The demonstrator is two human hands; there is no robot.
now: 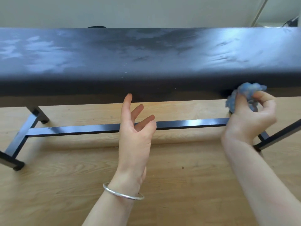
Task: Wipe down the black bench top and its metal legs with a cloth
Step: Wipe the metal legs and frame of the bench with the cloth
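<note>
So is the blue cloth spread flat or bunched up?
Bunched up: the fluffy blue cloth sits wadded in the right hand, which curls round it.

The long black padded bench top (pixel 146 62) stretched across from left to right, standing on the light wooden plank floor (pixel 65 185) with the pale plain wall (pixel 130 10) behind it. Beneath it, the black square-section metal crossbar (pixel 187 123) ran low over the floor between the black metal leg frame (pixel 21 137) at the left and the black metal leg (pixel 280 136) at the right. The left hand (pixel 136 132), a thin silver bangle (pixel 122 193) on its wrist, was before the crossbar's middle, while the right hand (pixel 250 118) held the crumpled blue cloth (pixel 247 92) at the top's lower near edge, above the crossbar's right end.
</note>
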